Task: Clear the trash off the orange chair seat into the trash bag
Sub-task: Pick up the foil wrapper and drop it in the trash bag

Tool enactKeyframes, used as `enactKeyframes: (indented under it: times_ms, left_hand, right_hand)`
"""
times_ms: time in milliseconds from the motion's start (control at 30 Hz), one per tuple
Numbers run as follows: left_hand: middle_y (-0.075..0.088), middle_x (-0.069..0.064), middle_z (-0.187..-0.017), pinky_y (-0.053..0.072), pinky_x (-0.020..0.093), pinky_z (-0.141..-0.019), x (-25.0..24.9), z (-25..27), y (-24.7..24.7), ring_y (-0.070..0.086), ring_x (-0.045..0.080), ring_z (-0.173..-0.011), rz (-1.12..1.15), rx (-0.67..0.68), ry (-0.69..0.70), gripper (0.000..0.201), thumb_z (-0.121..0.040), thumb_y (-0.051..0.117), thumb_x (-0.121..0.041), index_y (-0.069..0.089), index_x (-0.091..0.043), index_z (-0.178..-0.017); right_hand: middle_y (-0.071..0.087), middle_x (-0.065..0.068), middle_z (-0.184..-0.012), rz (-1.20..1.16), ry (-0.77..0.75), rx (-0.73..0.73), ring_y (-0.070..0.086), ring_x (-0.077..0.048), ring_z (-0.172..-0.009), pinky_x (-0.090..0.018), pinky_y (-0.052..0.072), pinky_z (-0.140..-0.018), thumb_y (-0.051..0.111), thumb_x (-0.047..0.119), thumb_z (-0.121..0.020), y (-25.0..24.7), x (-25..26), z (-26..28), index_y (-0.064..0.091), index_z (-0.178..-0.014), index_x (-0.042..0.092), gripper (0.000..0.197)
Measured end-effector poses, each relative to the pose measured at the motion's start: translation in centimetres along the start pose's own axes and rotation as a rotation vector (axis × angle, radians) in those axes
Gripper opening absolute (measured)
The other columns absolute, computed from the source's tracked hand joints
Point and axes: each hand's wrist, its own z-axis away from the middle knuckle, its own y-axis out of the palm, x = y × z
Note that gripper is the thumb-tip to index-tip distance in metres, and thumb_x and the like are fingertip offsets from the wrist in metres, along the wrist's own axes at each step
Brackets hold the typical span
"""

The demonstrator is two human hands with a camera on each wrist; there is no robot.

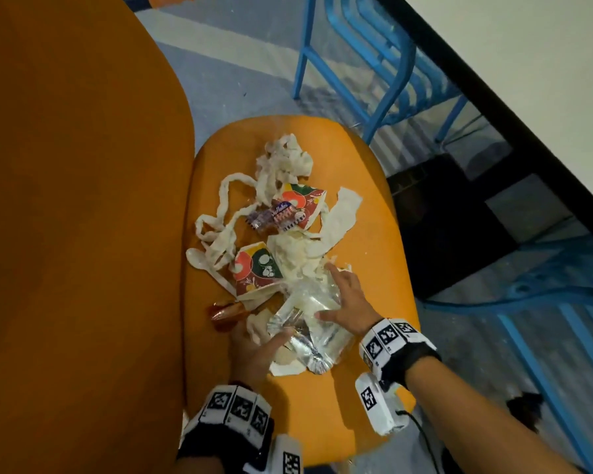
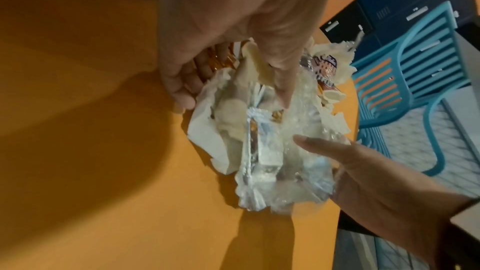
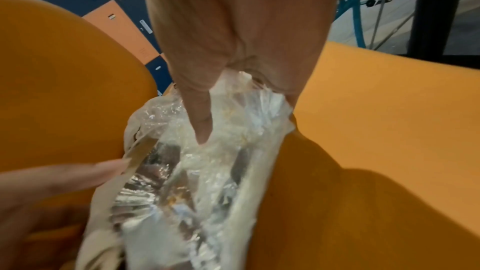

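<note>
Trash litters the orange chair seat (image 1: 374, 186): white tissue strips (image 1: 281, 162), two printed paper cups (image 1: 257, 268), a snack wrapper (image 1: 281, 212), a white plastic spoon (image 1: 196, 260) and an amber wrapper (image 1: 225, 313). At the near end lies a crumpled silver foil plate (image 1: 305, 350) under clear plastic wrap (image 1: 315, 295). My left hand (image 1: 261, 333) grips this pile from the left, fingers curled round its tissue edge (image 2: 205, 122), thumb on top. My right hand (image 1: 336, 295) lies on the plastic wrap (image 3: 233, 110) with index and thumb straight.
The orange backrest (image 1: 83, 200) rises at the left. Blue metal chairs (image 1: 374, 63) stand beyond and to the right of the seat. A black shape (image 1: 452, 227) sits on the floor right of the seat, below a white tabletop (image 1: 528, 63).
</note>
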Motion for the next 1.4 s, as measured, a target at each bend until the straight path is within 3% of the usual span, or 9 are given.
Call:
enactKeyframes:
  times_ms: [100,200,367,433,700,800,1067,1267,1400]
  left_hand:
    - [0.047,-0.001,-0.13,0.036,0.039,-0.109,-0.9,0.4,0.9,0.046,0.017,-0.12,0.064,0.019,-0.016,0.092,-0.06,0.084,-0.011,0.032,-0.01,-0.137]
    - [0.049,0.001,-0.122,0.039,0.038,-0.105,-1.0,0.2,1.0,0.046,0.016,-0.113,0.021,0.073,-0.01,0.08,-0.065,0.078,0.002,0.036,-0.012,-0.131]
    - [0.057,0.011,-0.127,0.042,0.042,-0.105,-1.1,0.2,0.6,0.053,0.027,-0.119,-0.067,0.12,0.003,0.069,-0.065,0.078,0.0,0.047,-0.007,-0.126]
    - [0.058,0.012,-0.125,0.042,0.037,-0.101,-1.1,0.1,0.6,0.053,0.024,-0.114,-0.071,0.126,0.021,0.064,-0.067,0.076,0.002,0.048,-0.004,-0.125]
    - [0.056,0.011,-0.132,0.04,0.049,-0.107,-0.5,-0.1,0.6,0.052,0.031,-0.123,-0.076,0.098,-0.025,0.064,-0.072,0.072,-0.003,0.047,-0.008,-0.13]
    - [0.058,0.007,-0.131,0.044,0.051,-0.104,0.0,-1.0,0.5,0.055,0.03,-0.119,-0.031,0.069,-0.062,0.069,-0.064,0.077,-0.013,0.05,-0.012,-0.128]
    - [0.064,0.018,-0.117,0.051,0.043,-0.09,-1.4,-0.3,-0.2,0.061,0.032,-0.106,0.07,0.203,-0.066,0.04,-0.076,0.065,0.007,0.054,-0.002,-0.114]
    - [0.065,0.015,-0.119,0.049,0.058,-0.094,-3.0,1.0,0.7,0.063,0.035,-0.108,0.084,0.35,-0.06,0.06,-0.062,0.067,-0.004,0.055,-0.021,-0.118]
    - [0.065,0.009,-0.123,0.049,0.049,-0.097,-4.6,3.7,2.8,0.063,0.029,-0.11,-0.031,0.485,-0.013,0.066,-0.062,0.066,-0.016,0.05,-0.02,-0.126]
  right_hand:
    - [0.013,-0.012,-0.154,-0.041,0.032,0.09,0.015,-0.027,-0.143,-0.036,0.02,-0.115,0.067,0.028,-0.081,0.7,-0.1,0.0,0.002,-0.147,0.013,0.094]
    - [0.025,-0.008,-0.131,0.085,0.066,-0.074,0.016,-0.029,-0.135,-0.037,0.02,-0.114,0.068,0.035,-0.078,1.0,-0.3,0.3,0.023,-0.144,0.012,0.083]
    - [-0.022,-0.006,-0.156,0.347,-0.006,-0.198,-0.026,-0.033,-0.14,-0.057,-0.001,-0.115,0.072,0.046,-0.069,0.9,-1.3,0.3,0.043,-0.132,0.032,0.07]
    - [-0.026,-0.005,-0.155,0.341,0.001,-0.176,-0.029,-0.033,-0.139,-0.058,-0.004,-0.114,0.072,0.051,-0.066,0.6,-1.6,0.1,0.045,-0.131,0.034,0.072]
    - [0.022,-0.01,-0.15,0.096,-0.051,-0.107,0.017,-0.028,-0.138,-0.043,0.018,-0.118,0.07,0.027,-0.077,2.5,-0.9,0.0,0.027,-0.14,0.016,0.077]
    - [0.025,-0.012,-0.15,-0.061,0.003,-0.03,0.025,-0.027,-0.137,-0.038,0.025,-0.114,0.071,0.018,-0.077,2.9,-0.1,0.0,0.014,-0.144,0.013,0.087]
    - [0.041,-0.009,-0.145,-0.236,0.132,0.13,0.038,-0.027,-0.133,-0.042,0.031,-0.113,0.072,0.027,-0.075,3.0,-1.3,0.1,0.036,-0.139,0.01,0.075]
    - [0.058,-0.022,-0.126,-0.596,0.101,0.028,0.056,-0.034,-0.117,-0.04,0.046,-0.099,0.068,-0.001,-0.077,1.0,-2.0,3.9,0.051,-0.122,0.0,0.048]
    - [0.059,-0.021,-0.125,-0.73,0.11,-0.066,0.057,-0.034,-0.115,-0.043,0.049,-0.096,0.067,-0.002,-0.077,-1.1,-4.0,7.6,0.052,-0.123,0.001,0.049]
